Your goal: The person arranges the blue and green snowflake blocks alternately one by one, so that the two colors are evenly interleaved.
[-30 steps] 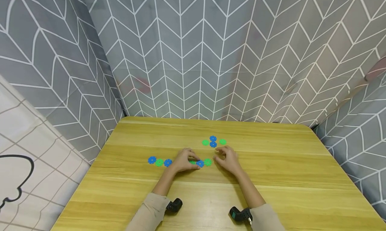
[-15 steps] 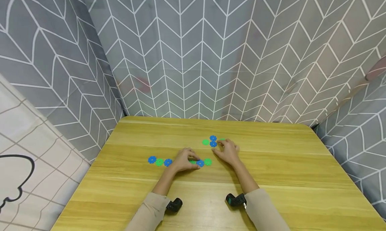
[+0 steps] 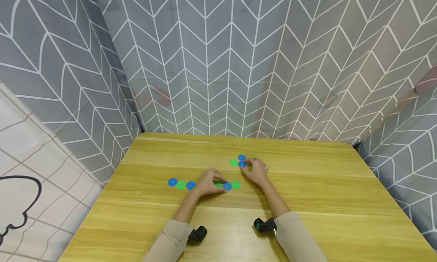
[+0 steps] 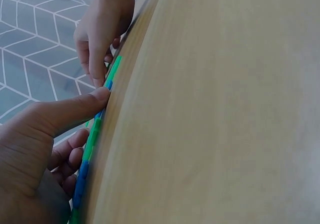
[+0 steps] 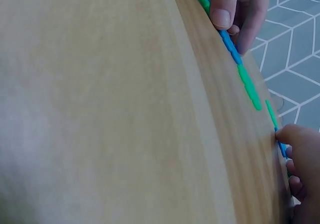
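Observation:
A row of blue and green notched plastic building discs lies flat across the table, partly covered by my left hand (image 3: pixel 207 183). That hand's thumb and fingers pinch a blue disc (image 3: pixel 227 186) near the row's right end. A green disc (image 3: pixel 236 184) ends the row. Farther back, my right hand (image 3: pixel 256 172) has its thumb and index finger at the edges of the nearer blue disc (image 3: pixel 242 164) in a small group. Around it lie another blue disc (image 3: pixel 241 157) and a green disc (image 3: pixel 233 162); one more green disc is mostly hidden behind the right hand.
The row's left part shows a blue disc (image 3: pixel 173 182), a green disc (image 3: pixel 181 185) and a second blue disc (image 3: pixel 190 185). The wooden table (image 3: pixel 307 201) runs back to a grey patterned curtain (image 3: pixel 218 64). A black camera sits on each wrist.
My right hand has moved forward and slightly left from beside the row to the back group, and its fingers have closed in on the nearer blue disc. The left hand has stayed put.

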A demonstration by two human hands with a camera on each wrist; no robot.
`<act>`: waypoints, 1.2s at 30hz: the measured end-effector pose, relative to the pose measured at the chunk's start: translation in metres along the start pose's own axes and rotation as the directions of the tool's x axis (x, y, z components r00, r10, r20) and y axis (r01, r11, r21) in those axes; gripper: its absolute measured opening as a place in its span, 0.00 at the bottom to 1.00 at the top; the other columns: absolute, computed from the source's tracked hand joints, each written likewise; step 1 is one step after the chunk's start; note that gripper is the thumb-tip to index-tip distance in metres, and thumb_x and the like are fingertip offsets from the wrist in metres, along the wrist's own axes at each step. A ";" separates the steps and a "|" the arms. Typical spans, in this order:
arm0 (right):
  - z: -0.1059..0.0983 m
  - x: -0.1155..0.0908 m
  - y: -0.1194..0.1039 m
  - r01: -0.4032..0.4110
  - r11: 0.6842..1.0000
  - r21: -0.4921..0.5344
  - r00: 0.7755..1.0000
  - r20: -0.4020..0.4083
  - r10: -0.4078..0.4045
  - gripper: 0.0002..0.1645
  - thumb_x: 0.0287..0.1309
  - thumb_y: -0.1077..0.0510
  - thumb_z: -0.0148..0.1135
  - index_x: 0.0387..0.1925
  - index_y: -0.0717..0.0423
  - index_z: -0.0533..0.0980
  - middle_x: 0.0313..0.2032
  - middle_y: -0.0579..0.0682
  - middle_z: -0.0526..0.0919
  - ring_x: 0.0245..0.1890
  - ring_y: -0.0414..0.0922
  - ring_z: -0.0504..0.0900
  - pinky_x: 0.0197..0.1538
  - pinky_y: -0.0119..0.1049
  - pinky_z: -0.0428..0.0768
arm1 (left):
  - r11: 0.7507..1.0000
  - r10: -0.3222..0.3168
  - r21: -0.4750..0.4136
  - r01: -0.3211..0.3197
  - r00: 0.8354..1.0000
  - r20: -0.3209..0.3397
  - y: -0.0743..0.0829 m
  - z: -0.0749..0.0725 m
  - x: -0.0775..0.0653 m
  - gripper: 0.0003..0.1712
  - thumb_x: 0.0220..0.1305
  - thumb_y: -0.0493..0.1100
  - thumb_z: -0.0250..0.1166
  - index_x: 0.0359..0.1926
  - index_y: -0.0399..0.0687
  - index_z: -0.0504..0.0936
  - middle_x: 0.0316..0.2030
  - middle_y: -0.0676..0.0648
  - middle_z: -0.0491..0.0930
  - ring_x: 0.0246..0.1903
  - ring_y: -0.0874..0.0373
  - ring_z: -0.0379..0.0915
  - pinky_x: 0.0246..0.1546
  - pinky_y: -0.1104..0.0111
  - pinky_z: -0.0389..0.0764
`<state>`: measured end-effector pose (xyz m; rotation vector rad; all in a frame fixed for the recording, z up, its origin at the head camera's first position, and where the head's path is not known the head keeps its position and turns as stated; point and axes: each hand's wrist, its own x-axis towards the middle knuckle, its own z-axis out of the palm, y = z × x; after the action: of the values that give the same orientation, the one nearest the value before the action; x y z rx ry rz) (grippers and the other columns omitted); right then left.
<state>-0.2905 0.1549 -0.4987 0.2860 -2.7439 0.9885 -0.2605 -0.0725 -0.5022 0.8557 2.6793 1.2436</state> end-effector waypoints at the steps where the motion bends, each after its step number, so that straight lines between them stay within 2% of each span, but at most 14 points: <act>1: 0.000 0.000 0.001 0.000 1.000 0.001 1.000 0.001 0.000 0.19 0.51 0.55 0.65 0.42 0.63 0.80 0.37 0.56 0.78 0.43 0.54 0.75 0.51 0.59 0.56 | 1.000 -0.003 -0.001 0.003 1.000 0.000 0.000 0.000 0.000 0.15 0.46 0.46 0.76 0.36 0.47 0.87 0.37 0.50 0.77 0.42 0.54 0.69 0.47 0.53 0.70; 18: -0.002 0.000 0.006 0.006 1.000 0.010 1.000 0.018 -0.006 0.19 0.49 0.58 0.63 0.42 0.65 0.79 0.37 0.56 0.79 0.43 0.54 0.75 0.54 0.61 0.57 | 1.000 0.003 0.009 -0.003 1.000 -0.009 0.002 0.001 0.000 0.14 0.46 0.45 0.76 0.36 0.46 0.88 0.36 0.50 0.78 0.42 0.54 0.69 0.48 0.53 0.70; 26: -0.003 0.000 0.006 0.000 1.000 0.026 1.000 0.018 -0.001 0.14 0.49 0.58 0.64 0.37 0.63 0.80 0.35 0.54 0.79 0.41 0.53 0.76 0.52 0.58 0.59 | 1.000 0.003 0.010 -0.002 1.000 -0.009 0.001 0.001 -0.001 0.15 0.46 0.46 0.76 0.36 0.46 0.87 0.37 0.50 0.77 0.42 0.54 0.69 0.47 0.53 0.69; 36: -0.006 0.001 0.007 0.010 0.999 0.039 1.000 0.020 -0.011 0.13 0.47 0.57 0.65 0.34 0.62 0.80 0.33 0.52 0.79 0.38 0.50 0.76 0.50 0.55 0.61 | 1.000 -0.008 0.001 0.008 1.000 -0.012 0.000 0.002 -0.001 0.14 0.46 0.46 0.76 0.36 0.46 0.87 0.37 0.50 0.76 0.42 0.54 0.68 0.48 0.54 0.69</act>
<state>-0.2921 0.1635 -0.4983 0.3182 -2.7404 1.0430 -0.2594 -0.0713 -0.5035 0.8388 2.6906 1.2499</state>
